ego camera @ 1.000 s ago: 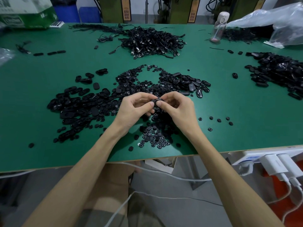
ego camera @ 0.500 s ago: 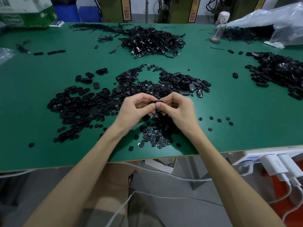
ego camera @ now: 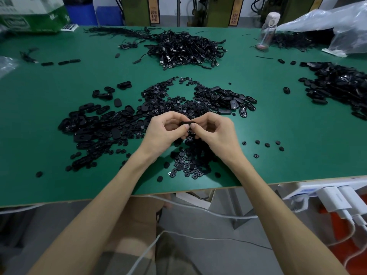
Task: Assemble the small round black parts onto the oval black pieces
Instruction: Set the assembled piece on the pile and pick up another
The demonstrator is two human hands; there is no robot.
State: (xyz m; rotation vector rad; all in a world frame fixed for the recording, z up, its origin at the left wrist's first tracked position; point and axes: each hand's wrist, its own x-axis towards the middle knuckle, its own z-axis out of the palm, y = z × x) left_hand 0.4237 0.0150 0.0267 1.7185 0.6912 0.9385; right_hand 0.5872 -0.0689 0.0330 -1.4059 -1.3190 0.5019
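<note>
An oval black piece [ego camera: 185, 124] sits between the two hands, just above the middle of the table [ego camera: 297, 159]. The left hand [ego camera: 163, 134] pinches its left end, thumb on the near side and curled fingers over the top. The right hand [ego camera: 215, 133] pinches the right end in the same way, and the two thumb tips almost meet. Whether a round part is already seated in the piece cannot be told, as the fingers cover most of it.

Directly under and nearer than the hands lies a heap of small round black parts [ego camera: 188, 166]. A few loose round parts [ego camera: 267, 144] are scattered to the right of it. To the left spreads a wide pile of oval pieces [ego camera: 95, 128]. Just beyond the hands lies a mixed spread of round and oval parts [ego camera: 198, 100].

Farther off, a tangle of black cables [ego camera: 188, 46] lies at the middle of the far side, and another black heap [ego camera: 341, 84] lies at the right edge. A clear bottle [ego camera: 267, 30] and a plastic bag [ego camera: 337, 26] stand at the far right, a green and white box [ego camera: 33, 16] at the far left. White chargers [ego camera: 337, 197] are plugged in under the near right edge.
</note>
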